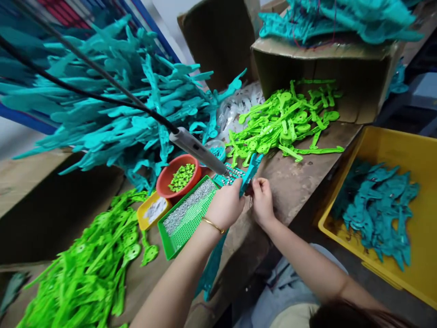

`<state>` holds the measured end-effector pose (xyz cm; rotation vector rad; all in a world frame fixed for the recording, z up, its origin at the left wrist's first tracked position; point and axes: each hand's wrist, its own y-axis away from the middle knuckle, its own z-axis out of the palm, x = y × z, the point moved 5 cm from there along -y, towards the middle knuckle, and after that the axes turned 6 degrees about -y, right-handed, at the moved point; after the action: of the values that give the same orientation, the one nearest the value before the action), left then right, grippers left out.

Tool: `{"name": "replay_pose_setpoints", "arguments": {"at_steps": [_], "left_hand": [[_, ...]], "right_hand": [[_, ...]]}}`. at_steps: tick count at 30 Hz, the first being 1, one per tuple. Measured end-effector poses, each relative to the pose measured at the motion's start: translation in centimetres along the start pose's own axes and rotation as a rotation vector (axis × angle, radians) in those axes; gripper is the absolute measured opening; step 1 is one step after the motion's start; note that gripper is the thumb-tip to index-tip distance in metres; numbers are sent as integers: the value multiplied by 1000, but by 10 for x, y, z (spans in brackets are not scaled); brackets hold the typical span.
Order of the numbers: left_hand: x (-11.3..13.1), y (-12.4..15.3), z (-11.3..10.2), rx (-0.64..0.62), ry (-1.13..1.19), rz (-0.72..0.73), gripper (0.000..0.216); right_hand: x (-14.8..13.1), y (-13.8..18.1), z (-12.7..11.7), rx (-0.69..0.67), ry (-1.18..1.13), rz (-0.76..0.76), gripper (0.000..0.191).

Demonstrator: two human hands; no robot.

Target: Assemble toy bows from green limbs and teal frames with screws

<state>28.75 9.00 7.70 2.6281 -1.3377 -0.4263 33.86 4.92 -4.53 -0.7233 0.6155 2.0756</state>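
Observation:
My left hand [225, 206], with a gold bangle at the wrist, is closed around a long teal plastic part [251, 171] that sticks up past my fingers and runs down below my wrist. My right hand [262, 200] pinches at the same teal part from the right, fingers curled; what it pinches is too small to make out. A grey powered screwdriver [198, 150] hangs on black cables just above my left hand, its tip beside the part. A green tray [186, 216] of small silver screws lies left of my hands.
A big heap of teal parts [112, 105] fills the left. Green parts [287, 120] spill from a cardboard box [358, 82]; more green parts [85, 269] lie at lower left. A red bowl [169, 175] holds small green pieces. A yellow bin [419, 159] with teal parts stands right.

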Motion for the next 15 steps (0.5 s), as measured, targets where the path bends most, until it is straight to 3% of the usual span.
{"name": "replay_pose_setpoints", "arguments": {"at_steps": [9, 15], "left_hand": [[4, -4, -4, -7, -38, -64, 27], [6, -4, -3, -2, -53, -61, 30]], "right_hand": [[-9, 12, -1, -65, 196, -102, 37], [-5, 10, -1, -37, 89, -40, 35]]}}
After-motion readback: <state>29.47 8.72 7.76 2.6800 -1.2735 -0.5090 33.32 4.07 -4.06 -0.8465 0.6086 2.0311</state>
